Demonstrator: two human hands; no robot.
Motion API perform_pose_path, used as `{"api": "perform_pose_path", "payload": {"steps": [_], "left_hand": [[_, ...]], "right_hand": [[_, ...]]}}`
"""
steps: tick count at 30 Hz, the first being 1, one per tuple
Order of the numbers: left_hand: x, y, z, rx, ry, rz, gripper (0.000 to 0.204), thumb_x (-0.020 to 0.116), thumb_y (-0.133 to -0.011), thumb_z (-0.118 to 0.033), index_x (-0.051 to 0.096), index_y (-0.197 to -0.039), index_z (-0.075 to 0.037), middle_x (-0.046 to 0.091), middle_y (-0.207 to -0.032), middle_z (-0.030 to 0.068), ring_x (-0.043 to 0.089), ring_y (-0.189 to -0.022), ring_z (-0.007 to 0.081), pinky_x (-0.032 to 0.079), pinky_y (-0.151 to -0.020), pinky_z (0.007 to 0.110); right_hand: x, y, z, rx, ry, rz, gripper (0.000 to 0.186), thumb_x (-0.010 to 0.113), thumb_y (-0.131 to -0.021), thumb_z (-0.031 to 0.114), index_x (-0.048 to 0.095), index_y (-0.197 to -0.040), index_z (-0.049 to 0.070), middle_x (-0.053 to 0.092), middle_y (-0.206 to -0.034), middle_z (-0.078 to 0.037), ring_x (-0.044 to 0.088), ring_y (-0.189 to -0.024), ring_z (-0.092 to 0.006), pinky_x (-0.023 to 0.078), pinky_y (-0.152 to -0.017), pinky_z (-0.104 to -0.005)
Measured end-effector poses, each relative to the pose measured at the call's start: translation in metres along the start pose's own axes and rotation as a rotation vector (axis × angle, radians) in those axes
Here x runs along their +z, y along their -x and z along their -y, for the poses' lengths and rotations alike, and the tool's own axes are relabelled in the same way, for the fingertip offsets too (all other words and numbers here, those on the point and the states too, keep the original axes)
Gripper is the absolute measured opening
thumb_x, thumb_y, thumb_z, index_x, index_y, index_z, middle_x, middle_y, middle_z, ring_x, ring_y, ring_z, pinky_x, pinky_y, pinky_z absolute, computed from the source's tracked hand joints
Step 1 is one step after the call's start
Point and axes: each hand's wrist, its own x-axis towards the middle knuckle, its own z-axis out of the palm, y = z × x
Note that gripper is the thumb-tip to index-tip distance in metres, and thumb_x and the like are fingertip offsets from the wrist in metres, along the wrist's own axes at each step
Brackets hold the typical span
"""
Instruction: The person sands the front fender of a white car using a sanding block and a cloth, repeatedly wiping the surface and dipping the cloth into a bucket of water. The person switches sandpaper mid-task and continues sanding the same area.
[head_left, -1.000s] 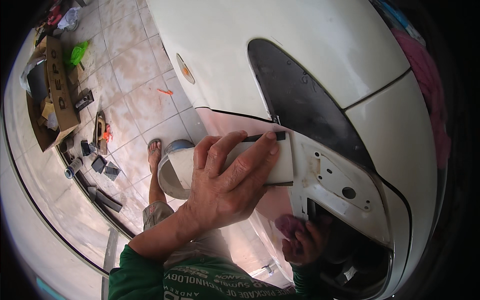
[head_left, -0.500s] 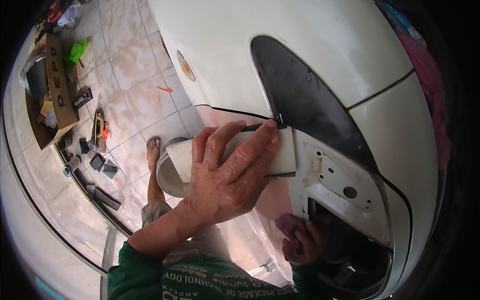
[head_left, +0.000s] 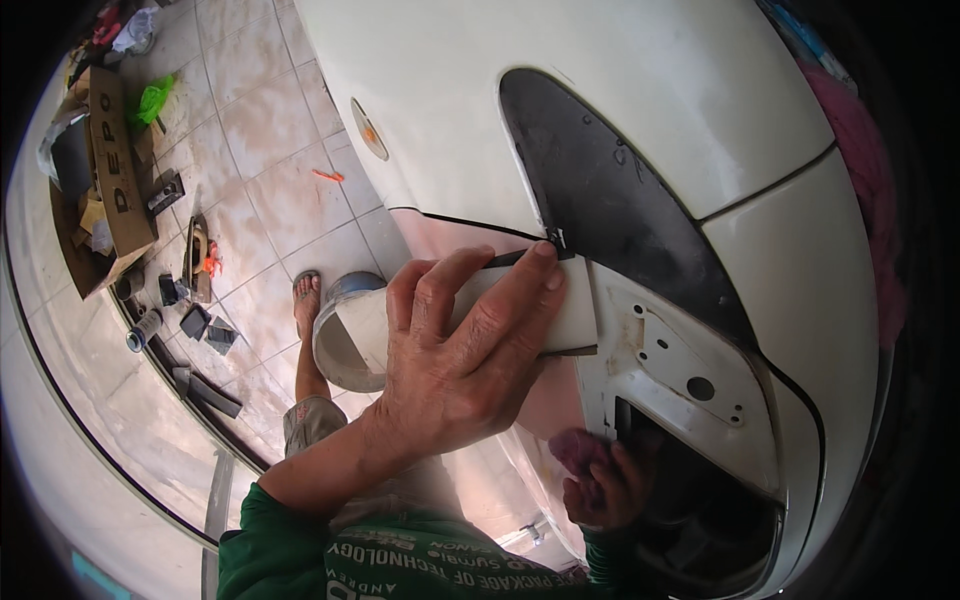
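My left hand (head_left: 460, 355) is closed over a flat, pale sanding block (head_left: 577, 305) with dark edges, its fingers stretched along the top. The block lies against a pinkish patch (head_left: 562, 385) on the white car's bumper, just below the dark headlight (head_left: 615, 180). Lower down, my right hand (head_left: 610, 488) grips a purple cloth or sponge (head_left: 580, 452) beside the dark opening in the bumper. The shaded light there blurs its exact kind.
Under my left forearm a round grey bucket (head_left: 335, 350) stands on the tiled floor (head_left: 285, 180). At the left are a cardboard box (head_left: 125, 170), a wooden-handled tool (head_left: 198, 258), a spray can (head_left: 145, 330) and several dark pieces. A pink cloth (head_left: 855, 180) hangs at the right.
My left hand and the block have shifted slightly to the right along the bumper, showing more of the bucket's rim. My right hand stays nearly still with the purple cloth or sponge.
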Motion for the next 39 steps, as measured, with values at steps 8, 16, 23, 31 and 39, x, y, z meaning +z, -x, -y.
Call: {"api": "perform_pose_path", "payload": {"steps": [8, 16, 23, 31, 39], "left_hand": [[0.0, -0.002, -0.005, -0.006, 0.028, 0.022, 0.08, 0.09, -0.068, -0.026, 0.069, -0.142, -0.003, 0.061, -0.153, 0.0129, 0.059, -0.124, 0.0394, 0.045, -0.095, 0.054], [0.003, -0.003, -0.004, -0.008, -0.01, 0.019, 0.079, 0.09, -0.07, -0.028, 0.069, -0.142, -0.004, 0.06, -0.155, 0.0118, 0.058, -0.124, 0.0387, 0.046, -0.098, 0.054], [-0.001, -0.001, -0.001, -0.002, 0.006, 0.027, 0.075, 0.091, -0.074, -0.031, 0.07, -0.14, -0.002, 0.063, -0.151, 0.0133, 0.058, -0.124, 0.0397, 0.047, -0.096, 0.052], [-0.009, -0.006, 0.009, 0.062, 0.009, 0.066, 0.078, 0.093, -0.071, -0.032, 0.071, -0.14, -0.004, 0.062, -0.152, 0.0115, 0.06, -0.123, 0.0398, 0.047, -0.096, 0.052], [-0.014, -0.008, 0.026, 0.145, 0.011, 0.066, 0.069, 0.09, -0.069, -0.033, 0.077, -0.132, -0.007, 0.065, -0.15, 0.0056, 0.061, -0.123, 0.0343, 0.048, -0.094, 0.05]], "right_hand": [[0.0, -0.007, -0.004, 0.01, -0.006, 0.012, 0.043, 0.082, -0.088, 0.037, 0.065, -0.121, 0.014, 0.064, -0.133, -0.017, 0.063, -0.12, -0.0463, 0.046, -0.112, -0.0689], [0.002, -0.005, -0.002, 0.011, -0.007, -0.031, 0.041, 0.082, -0.087, 0.035, 0.066, -0.118, 0.014, 0.064, -0.133, -0.016, 0.064, -0.118, -0.0466, 0.046, -0.113, -0.0696], [-0.001, -0.004, -0.003, 0.01, 0.03, 0.013, 0.042, 0.083, -0.088, 0.036, 0.066, -0.118, 0.013, 0.063, -0.133, -0.017, 0.063, -0.118, -0.0461, 0.049, -0.111, -0.0669], [0.001, -0.006, -0.004, -0.008, -0.006, -0.02, 0.044, 0.082, -0.088, 0.038, 0.066, -0.119, 0.012, 0.063, -0.135, -0.017, 0.064, -0.117, -0.0452, 0.052, -0.104, -0.0629], [0.005, -0.005, -0.005, -0.005, -0.046, -0.046, 0.044, 0.081, -0.089, 0.038, 0.067, -0.12, 0.012, 0.064, -0.134, -0.017, 0.063, -0.118, -0.0451, 0.051, -0.106, -0.0642]]}}
